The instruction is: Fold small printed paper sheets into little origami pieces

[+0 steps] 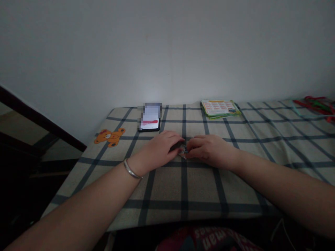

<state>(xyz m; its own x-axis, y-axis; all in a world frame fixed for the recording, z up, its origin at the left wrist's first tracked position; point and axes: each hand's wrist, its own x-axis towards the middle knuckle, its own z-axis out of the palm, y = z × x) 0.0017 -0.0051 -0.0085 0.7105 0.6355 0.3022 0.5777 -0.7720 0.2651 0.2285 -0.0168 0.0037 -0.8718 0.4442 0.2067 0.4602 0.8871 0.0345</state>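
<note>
In the middle of the checked tablecloth [164,184], both hands meet at a small, crinkled, shiny piece [183,150] that looks like clear plastic wrapping. My left hand [166,148], with a silver bangle [131,169] on its wrist, pinches it from the left. From the right, my right hand [205,150] grips it with thumb and fingers pressed together. Most of the piece is hidden by the fingers, so its exact kind does not show. Just beyond my left hand lies a phone [150,118] with its screen lit and partly blurred.
A stack of printed green-edged packets or cards [220,108] lies by the wall. Red and green items [316,108] sit at the far right, by a clear-edged tray or bag. An orange bear picture [110,137] is near the table's left edge. A white wall [167,52] borders the back.
</note>
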